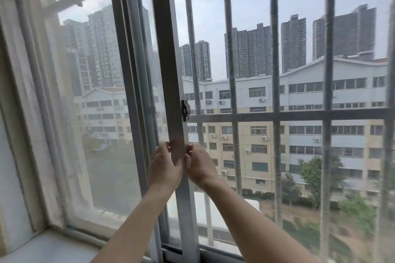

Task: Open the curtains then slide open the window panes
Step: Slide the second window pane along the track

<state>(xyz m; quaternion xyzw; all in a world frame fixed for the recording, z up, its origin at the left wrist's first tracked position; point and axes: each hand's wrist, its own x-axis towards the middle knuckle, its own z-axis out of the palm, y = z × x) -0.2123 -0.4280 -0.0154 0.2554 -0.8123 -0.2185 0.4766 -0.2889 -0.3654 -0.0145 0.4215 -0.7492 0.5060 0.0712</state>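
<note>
Since both hands are set on the vertical stile (171,83) of the sliding window pane (102,96), the grip can be read fairly well: the left hand (164,166) wraps the stile's left edge with its fingers curled behind the frame, and the right hand (199,164) presses on the right edge with its fingertips hooked round it. Neither hand is slack; both are clamped on the metal frame, just below the black latch (185,110).

That pane stands left of centre, overlapping the panel behind it, with clear opening to the right where only the security bars (275,96) cross the view. A glazed aluminium sash like this looks moderately heavy and stiff (likely to stick in a gritty track), so the rigid stile is the sensible place to hold, low and with even pressure; the glass itself is fragile and offers no purchase.

No curtain can be picked out with certainty; the pale blurred shapes at the far left could be wall or fabric. The lower track (183,250) is partly hidden by the forearms, and whether the latch is released is too small to tell.
</note>
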